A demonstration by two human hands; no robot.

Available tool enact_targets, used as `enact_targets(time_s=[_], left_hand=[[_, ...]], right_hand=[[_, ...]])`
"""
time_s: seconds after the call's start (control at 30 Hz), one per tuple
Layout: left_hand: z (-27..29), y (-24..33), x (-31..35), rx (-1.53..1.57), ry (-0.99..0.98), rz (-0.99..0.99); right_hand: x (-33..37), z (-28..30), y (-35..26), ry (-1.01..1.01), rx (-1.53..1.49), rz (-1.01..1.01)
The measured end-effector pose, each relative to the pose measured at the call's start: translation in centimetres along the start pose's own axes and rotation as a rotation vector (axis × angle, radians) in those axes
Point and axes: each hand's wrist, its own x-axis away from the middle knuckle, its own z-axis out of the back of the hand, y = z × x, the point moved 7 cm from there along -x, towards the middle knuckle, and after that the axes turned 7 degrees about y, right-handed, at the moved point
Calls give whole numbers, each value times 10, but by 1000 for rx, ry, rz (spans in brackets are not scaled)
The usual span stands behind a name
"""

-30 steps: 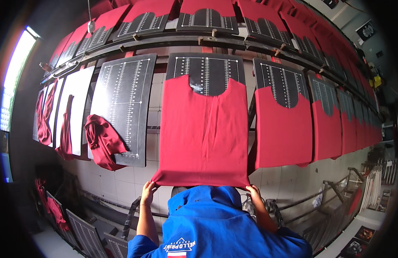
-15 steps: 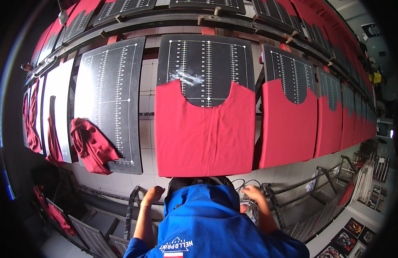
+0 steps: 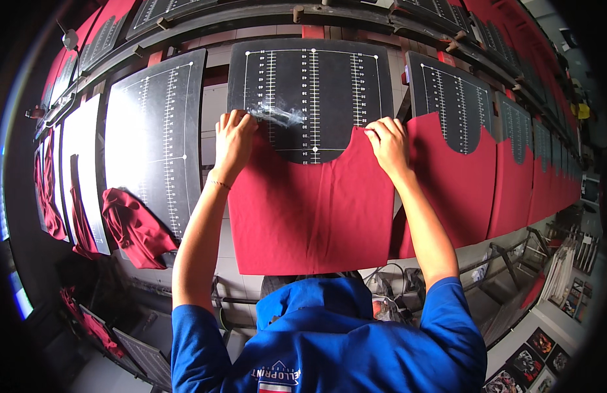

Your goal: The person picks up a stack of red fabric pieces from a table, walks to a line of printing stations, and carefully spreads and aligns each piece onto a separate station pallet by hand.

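Observation:
A red cut fabric panel point(image 3: 310, 216) with a curved neckline lies over the lower part of a black printing board point(image 3: 329, 85) marked with white rulers. At its upper left shoulder corner, my left hand point(image 3: 234, 141) has its fingers curled over and closed on the cloth. My right hand point(image 3: 390, 145) pinches the upper right shoulder corner between thumb and fingers. The neckline between both hands leaves the board's centre scale bare. A whitish smear shows on the board near my left fingers.
To the left, a crumpled red fabric piece point(image 3: 136, 229) hangs on a glare-lit board point(image 3: 159, 118). Rightward, a row of boards carries similar red panels point(image 3: 447, 190). A dark metal rail point(image 3: 264, 21) with pegs runs behind. Cables and a plastic bag point(image 3: 388, 304) are near my right side.
Both hands have risen from beside my body to the panel's shoulder corners and closed on them. My body and view have shifted slightly.

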Motion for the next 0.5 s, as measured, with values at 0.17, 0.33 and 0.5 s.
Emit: enact_targets(time_s=[0.17,0.33,0.5], left_hand=[[-4,-19,-4,192,-44,63],[-6,-22,-29,124,-146,11],[-16,-28,-35,88,-158,-16]], right_hand=[[-8,-1,12,83,-207,-42],[-24,-5,21,94,-117,-24],[-32,-11,23,100,-73,-17]])
